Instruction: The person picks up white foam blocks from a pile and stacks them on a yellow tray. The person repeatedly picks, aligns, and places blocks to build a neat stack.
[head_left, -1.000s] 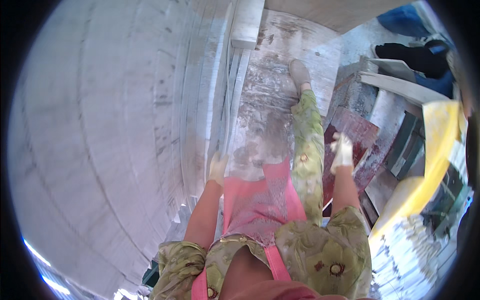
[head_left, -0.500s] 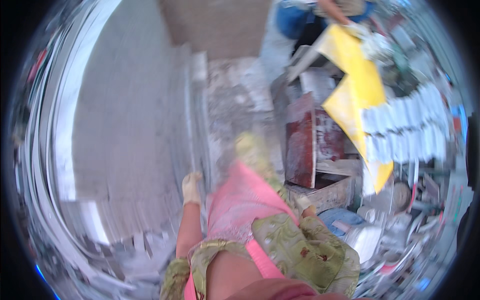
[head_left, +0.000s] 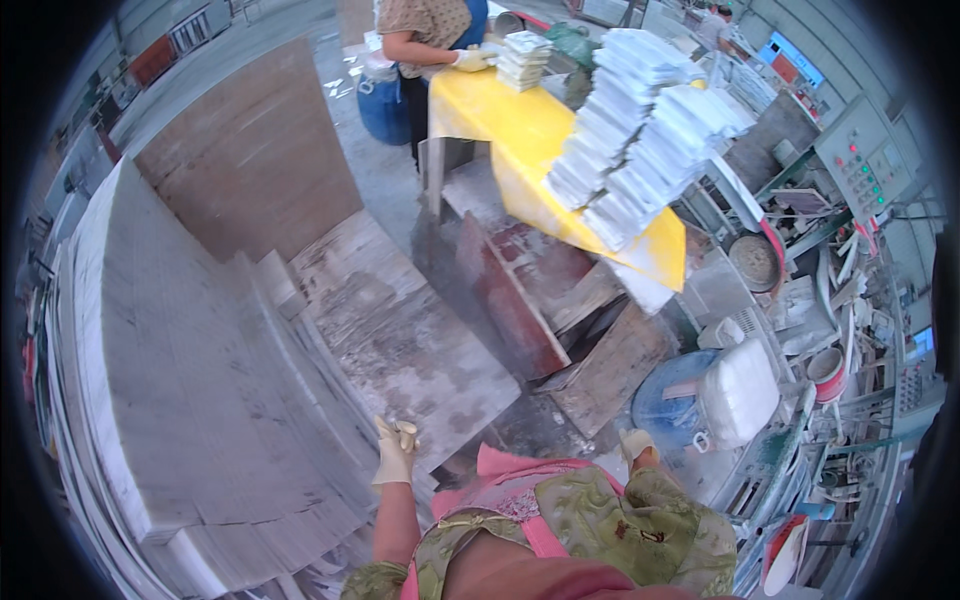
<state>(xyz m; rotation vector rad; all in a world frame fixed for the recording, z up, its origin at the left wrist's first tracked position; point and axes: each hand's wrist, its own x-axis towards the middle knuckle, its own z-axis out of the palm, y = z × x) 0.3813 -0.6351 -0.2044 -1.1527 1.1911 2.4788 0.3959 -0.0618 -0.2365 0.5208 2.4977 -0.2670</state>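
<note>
My left hand [head_left: 396, 452], in a pale glove, hangs beside the large stack of flat grey-white slabs [head_left: 220, 370]. Its fingers are loosely bent and a little apart, with nothing in them. Just past it lies a stained, worn board [head_left: 440, 385]. My right hand [head_left: 638, 446], gloved too, shows only in part beyond the green patterned sleeve; its fingers are too hidden to read. Nearest to it is a blue drum [head_left: 665, 405] with a white wrapped bundle [head_left: 738, 393] against it.
A yellow-covered table [head_left: 500, 120] bears piles of white strips [head_left: 635, 130]. Behind it a co-worker's gloved hand [head_left: 473, 60] touches a small pile. A brown upright panel [head_left: 250, 155] stands at far left. Below the table lean wooden boards [head_left: 620, 365]. A control panel [head_left: 865, 165] stands right.
The view has swung to the right and lifted, so the table and co-worker now show more fully. My left hand stays low by the slabs; my right remains low at my side.
</note>
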